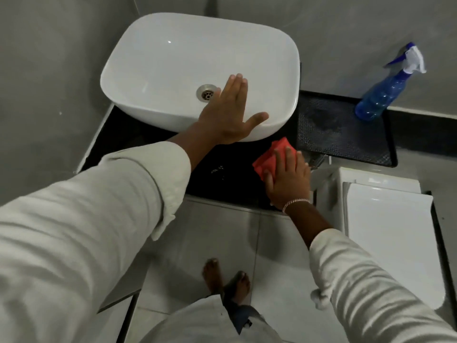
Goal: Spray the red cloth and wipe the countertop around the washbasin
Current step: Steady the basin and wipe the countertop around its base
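A folded red cloth (270, 155) lies on the black countertop (210, 179) just below the front right corner of the white washbasin (173, 60). My right hand (288, 178) presses flat on the cloth, fingers spread, covering its lower right part. My left hand (228, 115) rests open on the basin's front rim, fingers pointing up past the drain (207, 93), holding nothing. The blue spray bottle (382, 95) stands at the back right, tilted against the wall.
A dark textured tray (343, 137) lies on the counter under the bottle, right of the basin. A white toilet cistern and lid (385, 219) sit at the right. Grey tiled floor (222, 238) and my bare feet (226, 276) are below. Grey walls enclose the corner.
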